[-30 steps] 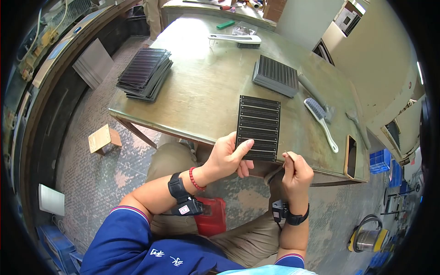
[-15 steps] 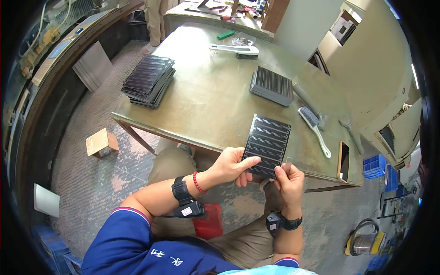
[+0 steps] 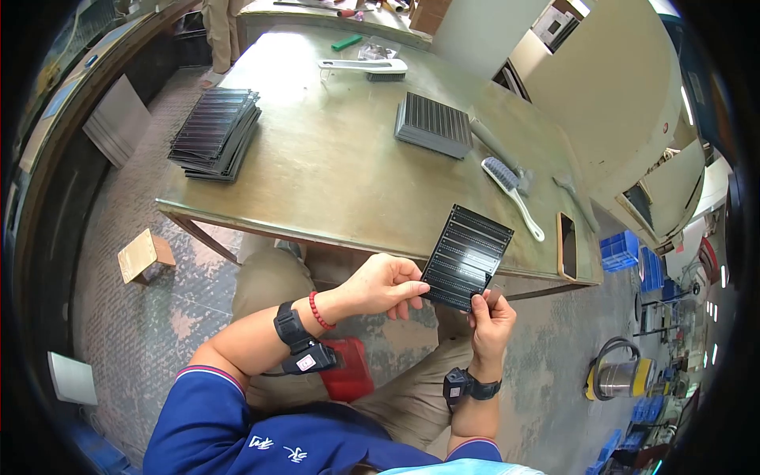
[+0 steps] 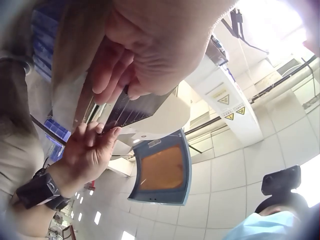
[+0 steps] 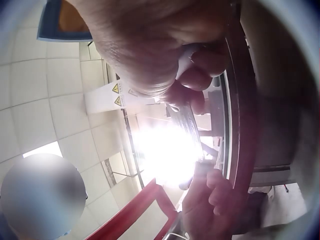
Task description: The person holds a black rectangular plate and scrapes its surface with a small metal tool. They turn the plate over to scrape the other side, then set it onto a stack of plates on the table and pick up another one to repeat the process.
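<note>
A black circuit board panel (image 3: 469,255) with pale lines and rows of small holes is held tilted above the table's front edge, light glinting off its face. My left hand (image 3: 386,285) pinches its left edge near the lower corner, thumb on top. At the lower right corner my right hand (image 3: 492,324) grips the panel between thumb and fingers. In the right wrist view, a small thin grey piece (image 5: 187,59) shows among the curled right fingers. The left wrist view has the panel (image 4: 134,111) between both hands, its far part hidden.
On the table (image 3: 324,170) stand a messy stack of dark panels (image 3: 212,131) at left and a neater stack (image 3: 434,125) behind the hands. A white-handled brush (image 3: 514,195) and a phone (image 3: 567,247) lie at right. Another brush (image 3: 366,66) lies at the back.
The right hand moved left from beside the panel to its lower right corner and now grips it. The panel has tilted clockwise, and the left hand's hold has shifted to its edge.
</note>
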Tool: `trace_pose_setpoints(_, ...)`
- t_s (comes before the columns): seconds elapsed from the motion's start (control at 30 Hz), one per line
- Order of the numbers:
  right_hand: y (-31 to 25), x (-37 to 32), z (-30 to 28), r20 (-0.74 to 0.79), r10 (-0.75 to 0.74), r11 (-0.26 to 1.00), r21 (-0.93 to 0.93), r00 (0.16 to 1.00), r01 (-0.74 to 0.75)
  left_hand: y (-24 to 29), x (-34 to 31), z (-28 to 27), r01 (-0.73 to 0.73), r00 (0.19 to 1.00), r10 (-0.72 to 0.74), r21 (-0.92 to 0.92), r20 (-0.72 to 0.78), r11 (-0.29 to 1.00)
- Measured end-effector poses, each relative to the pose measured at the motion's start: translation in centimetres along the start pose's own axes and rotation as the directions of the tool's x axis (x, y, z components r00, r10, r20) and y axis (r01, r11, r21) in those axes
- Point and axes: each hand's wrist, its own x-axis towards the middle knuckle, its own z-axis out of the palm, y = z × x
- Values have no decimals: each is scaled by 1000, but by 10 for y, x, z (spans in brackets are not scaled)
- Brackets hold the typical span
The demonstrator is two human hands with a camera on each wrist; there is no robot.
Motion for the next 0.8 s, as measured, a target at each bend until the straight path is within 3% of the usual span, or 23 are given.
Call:
trace_pose_setpoints(0.17,9,-7,-12,-18,-17,1000,5,1000,17,0,-1,0,21,1000,-21,32,3,999)
trace_pose_setpoints(0.27,11,-10,-32,-114,-21,990,133,993,36,1,-1,-2,32,999,-32,4,-43,999)
trace_pose_setpoints(0.33,5,-12,-57,-189,-53,901,414,981,128,2,-1,-3,27,998,-27,1,-50,1000)
trace_pose_setpoints(0.47,22,-6,-117,-90,-177,797,571,980,196,-1,0,-3,-2,998,3,3,-57,1000)
trace_pose_setpoints(0.53,38,-2,-131,-86,-111,833,535,990,140,-1,0,0,1,997,2,44,-77,999)
trace_pose_setpoints(0.6,74,8,-148,-210,251,940,287,945,-186,-3,1,1,12,997,-7,56,-79,998)
trace_pose_setpoints(0.63,84,9,-149,-236,288,937,270,928,-222,-5,2,1,5,998,0,74,-69,997)
trace_pose_setpoints(0.67,91,5,-151,-214,290,933,278,933,-227,-7,2,1,-1,998,7,93,-64,996)
trace_pose_setpoints(0.73,89,-2,-144,-199,109,865,501,974,5,-8,2,1,-12,998,20,117,-68,993)
trace_pose_setpoints(0.8,83,2,-135,-160,137,872,488,978,-42,-9,3,2,1,998,9,135,-69,991)
